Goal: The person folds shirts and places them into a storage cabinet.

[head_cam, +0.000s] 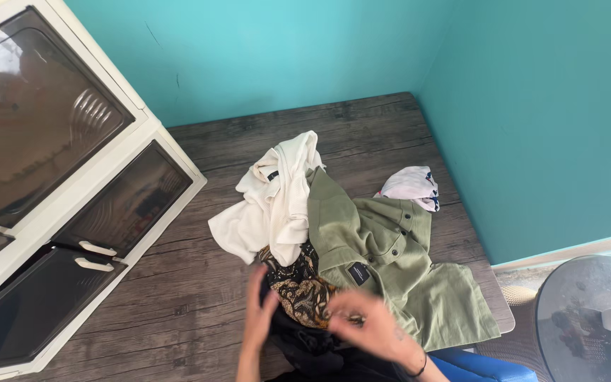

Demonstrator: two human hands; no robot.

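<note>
Gripping patterned brown cloth [298,288] between left hand [259,315], right hand [370,322].

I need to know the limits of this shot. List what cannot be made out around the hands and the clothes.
- Head view: left hand and right hand are motion-blurred; grip on the patterned brown garment unclear.
- Black garment: cut off by the bottom edge.
- Pink-white cloth: partly hidden behind the green shirt.
- Cabinet contents: dark behind tinted doors.

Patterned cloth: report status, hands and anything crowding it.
Left hand and right hand both gripping the brown patterned cloth. Cloth bunched at table edge. Green shirt and cream garment overlapping it.
</note>
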